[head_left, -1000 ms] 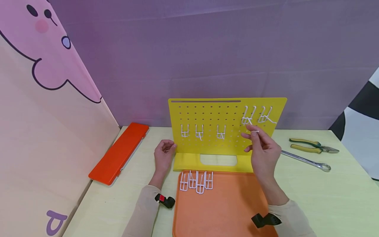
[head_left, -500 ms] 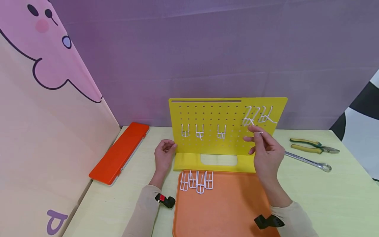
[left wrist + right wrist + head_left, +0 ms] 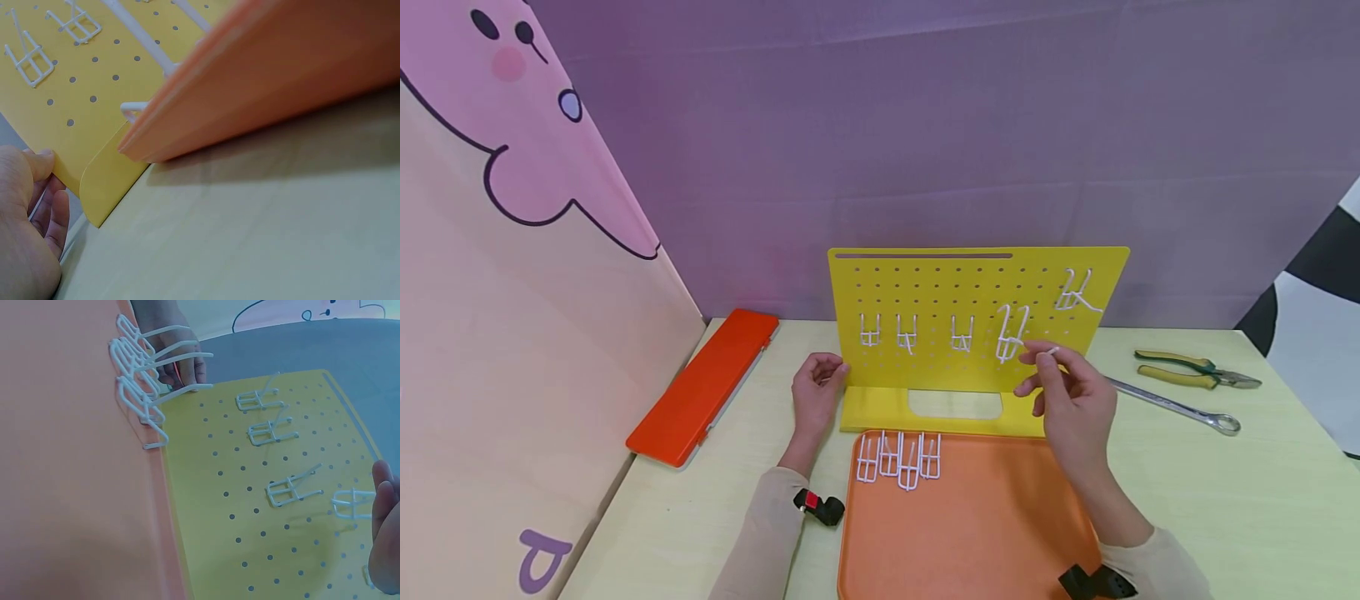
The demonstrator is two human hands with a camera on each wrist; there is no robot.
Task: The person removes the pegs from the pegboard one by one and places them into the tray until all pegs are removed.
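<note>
My right hand (image 3: 1075, 408) pinches a white wire pegboard hook (image 3: 1012, 341) in front of the yellow pegboard (image 3: 936, 367). Its two prongs point up, right of the board's middle; whether they touch the board I cannot tell. In the right wrist view the held hook (image 3: 354, 504) is partly cut off by that hand. My left hand (image 3: 814, 396) grips the board's lower left edge, thumb in front in the left wrist view. Three hooks hang in a row, the left one (image 3: 869, 339) nearest that hand. Another hook (image 3: 1075, 298) hangs at the upper right.
An orange tray (image 3: 970, 517) stands before the board, with several white hooks (image 3: 908, 468) at its far left corner. Right of the board lie a wrench (image 3: 1180, 407) and pliers (image 3: 1195, 371). A red case (image 3: 703, 387) lies to the left.
My right hand has lowered the hook from the board's upper right, beside the hanging hook, toward the middle row. The left hand stays at the board's edge.
</note>
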